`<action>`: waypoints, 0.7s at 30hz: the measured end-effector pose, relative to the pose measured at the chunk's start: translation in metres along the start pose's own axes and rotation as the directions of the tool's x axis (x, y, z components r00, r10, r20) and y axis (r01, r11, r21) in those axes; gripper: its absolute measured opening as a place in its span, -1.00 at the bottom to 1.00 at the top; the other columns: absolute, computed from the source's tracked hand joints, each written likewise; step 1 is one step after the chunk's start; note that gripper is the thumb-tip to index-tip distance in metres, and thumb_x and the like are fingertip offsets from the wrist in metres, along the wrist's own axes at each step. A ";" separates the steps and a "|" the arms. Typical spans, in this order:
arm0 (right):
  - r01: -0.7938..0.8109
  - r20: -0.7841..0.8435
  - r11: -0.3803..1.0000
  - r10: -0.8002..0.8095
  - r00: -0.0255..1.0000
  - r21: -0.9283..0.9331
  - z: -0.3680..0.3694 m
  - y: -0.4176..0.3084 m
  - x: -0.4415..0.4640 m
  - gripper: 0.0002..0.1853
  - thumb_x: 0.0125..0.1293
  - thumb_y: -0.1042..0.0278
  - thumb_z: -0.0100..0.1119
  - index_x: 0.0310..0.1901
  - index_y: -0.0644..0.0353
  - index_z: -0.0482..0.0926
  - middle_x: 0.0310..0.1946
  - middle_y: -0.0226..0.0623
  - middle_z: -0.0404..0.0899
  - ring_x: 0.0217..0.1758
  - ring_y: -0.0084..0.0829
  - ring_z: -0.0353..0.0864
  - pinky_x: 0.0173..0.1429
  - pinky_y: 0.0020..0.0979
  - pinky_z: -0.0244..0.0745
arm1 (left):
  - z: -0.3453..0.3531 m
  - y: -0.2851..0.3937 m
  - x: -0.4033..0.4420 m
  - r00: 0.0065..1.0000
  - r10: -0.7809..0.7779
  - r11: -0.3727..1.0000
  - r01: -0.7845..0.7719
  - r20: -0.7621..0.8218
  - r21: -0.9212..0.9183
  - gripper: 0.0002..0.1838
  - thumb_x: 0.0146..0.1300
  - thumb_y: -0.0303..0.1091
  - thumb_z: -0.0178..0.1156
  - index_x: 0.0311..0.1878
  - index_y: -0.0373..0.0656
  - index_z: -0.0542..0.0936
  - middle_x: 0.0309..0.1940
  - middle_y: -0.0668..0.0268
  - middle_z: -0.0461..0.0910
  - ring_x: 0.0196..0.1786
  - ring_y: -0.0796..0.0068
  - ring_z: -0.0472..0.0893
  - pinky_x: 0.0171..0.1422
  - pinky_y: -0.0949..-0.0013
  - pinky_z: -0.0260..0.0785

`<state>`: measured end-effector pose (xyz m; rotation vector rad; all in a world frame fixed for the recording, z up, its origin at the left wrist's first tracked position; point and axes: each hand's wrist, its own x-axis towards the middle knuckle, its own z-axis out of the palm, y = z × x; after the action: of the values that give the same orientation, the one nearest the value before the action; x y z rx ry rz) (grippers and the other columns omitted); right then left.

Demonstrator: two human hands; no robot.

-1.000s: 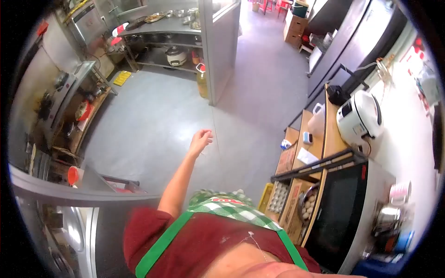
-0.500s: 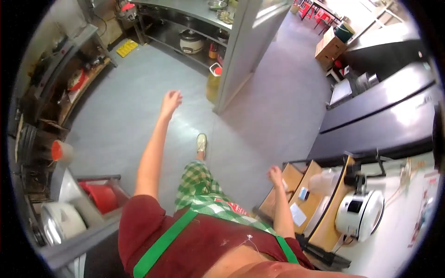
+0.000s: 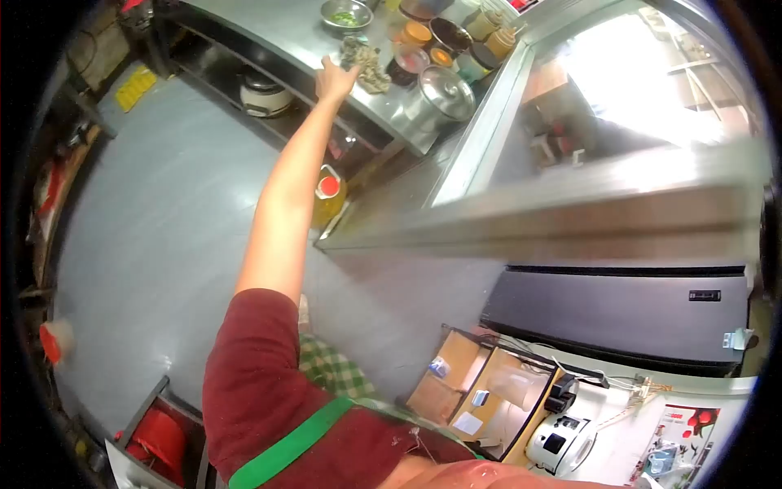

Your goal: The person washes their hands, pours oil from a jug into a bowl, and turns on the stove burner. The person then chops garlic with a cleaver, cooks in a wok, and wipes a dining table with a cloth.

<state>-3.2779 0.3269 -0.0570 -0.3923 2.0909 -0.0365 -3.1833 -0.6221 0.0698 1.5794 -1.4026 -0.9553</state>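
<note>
My left hand (image 3: 336,80) is stretched out over the front edge of the steel counter (image 3: 281,31). Its thumb and a finger are apart, and the fingertips reach the near side of a crumpled grey-brown cloth (image 3: 371,67). Behind the cloth stands a metal bowl (image 3: 347,16) with chopped greens in it. Several jars and a lidded steel pot (image 3: 446,94) are to the right of the cloth. My right hand is out of the picture.
A glazed partition (image 3: 481,138) rises right of the counter. Below the counter are a rice cooker (image 3: 265,96) and an oil jug (image 3: 328,196). A wooden shelf unit (image 3: 460,359) and a white cooker (image 3: 560,444) are at the lower right. A red tub (image 3: 159,440) is lower left.
The view has moved closer to the counter and turned. My left hand has gone from over the floor to the cloth. My right hand, visible half a second ago, has left the view.
</note>
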 end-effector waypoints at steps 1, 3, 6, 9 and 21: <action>-0.017 -0.058 1.000 0.018 0.998 0.019 -0.002 -0.001 -0.005 -0.71 0.11 0.19 0.00 -0.32 0.25 0.55 -0.61 -0.26 0.51 -0.56 -0.37 0.50 -0.40 -0.32 0.40 | 0.015 0.010 0.010 1.000 0.011 0.997 -0.009 -0.028 0.082 -0.07 -0.17 0.07 0.27 0.23 -0.12 0.09 -0.03 -0.16 0.31 0.05 -0.07 0.32 0.09 0.07 0.22; -0.033 -0.165 0.998 0.042 0.985 0.060 0.004 -0.006 -0.008 -0.72 0.10 0.19 0.01 -0.34 0.24 0.55 -0.61 -0.27 0.51 -0.56 -0.38 0.49 -0.40 -0.32 0.39 | 0.050 0.016 0.030 0.968 0.146 0.956 -0.086 -0.203 0.279 -0.09 -0.18 0.08 0.28 0.23 -0.06 0.11 -0.01 -0.11 0.27 0.06 -0.05 0.27 0.06 0.04 0.18; -0.022 -0.121 0.998 0.028 0.992 0.051 -0.001 -0.026 -0.003 -0.72 0.10 0.20 0.00 -0.33 0.25 0.55 -0.59 -0.27 0.52 -0.55 -0.40 0.49 -0.40 -0.34 0.39 | 0.079 0.014 0.045 0.979 0.154 0.923 -0.093 -0.137 0.373 -0.10 -0.16 0.05 0.27 0.26 0.01 0.09 0.00 -0.09 0.25 0.08 -0.02 0.23 0.10 0.06 0.12; -0.031 -0.081 1.000 0.031 0.996 0.005 -0.035 -0.075 -0.004 -0.72 0.10 0.20 0.00 -0.32 0.25 0.54 -0.58 -0.27 0.52 -0.55 -0.41 0.48 -0.41 -0.36 0.39 | 0.100 -0.015 0.058 0.982 0.171 0.952 -0.142 -0.086 0.273 -0.25 -0.13 -0.02 0.24 0.17 -0.09 0.27 -0.12 0.01 0.41 -0.02 0.09 0.38 0.11 0.18 0.17; 0.526 0.191 0.832 -0.495 0.848 -0.177 -0.174 -0.279 0.034 -0.71 0.12 0.21 0.00 -0.26 0.26 0.52 -0.53 -0.28 0.52 -0.54 -0.46 0.47 -0.44 -0.42 0.39 | -0.102 -0.321 -0.239 0.774 -0.515 0.600 0.632 0.368 -0.490 -0.47 0.06 -0.11 0.04 0.07 -0.21 0.37 -0.07 0.13 0.45 0.00 0.27 0.41 0.05 0.18 0.26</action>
<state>-3.3669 0.0295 0.0572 -1.0607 1.8022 -0.0894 -2.9881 -0.3551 -0.1782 1.4702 -0.5445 -1.7813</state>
